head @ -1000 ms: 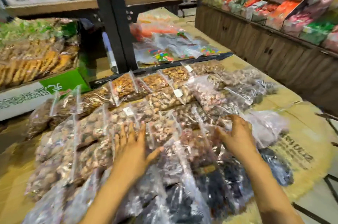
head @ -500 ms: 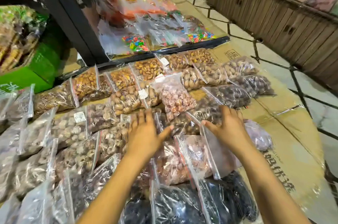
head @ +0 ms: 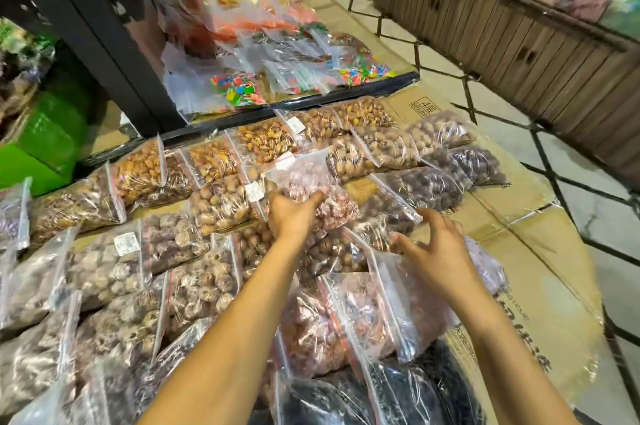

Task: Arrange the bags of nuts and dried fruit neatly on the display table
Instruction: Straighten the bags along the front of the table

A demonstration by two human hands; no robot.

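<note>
The left hand grips the pink bag at frame centre, its long axis slanting upper left to lower right; the right hand, spread and empty, is farther right.

The flattened cardboard covering the table in front of you carries a small boxed stamp near its far edge; it starts with the digit 4, followed by one Chinese character. Along the cardboard's near right side, a row of large dark Chinese characters runs under clear film, and the line of small Latin capitals beside it is too blurred to spell out. White stickers sit on several bags of nuts, their print too small to read.
</note>
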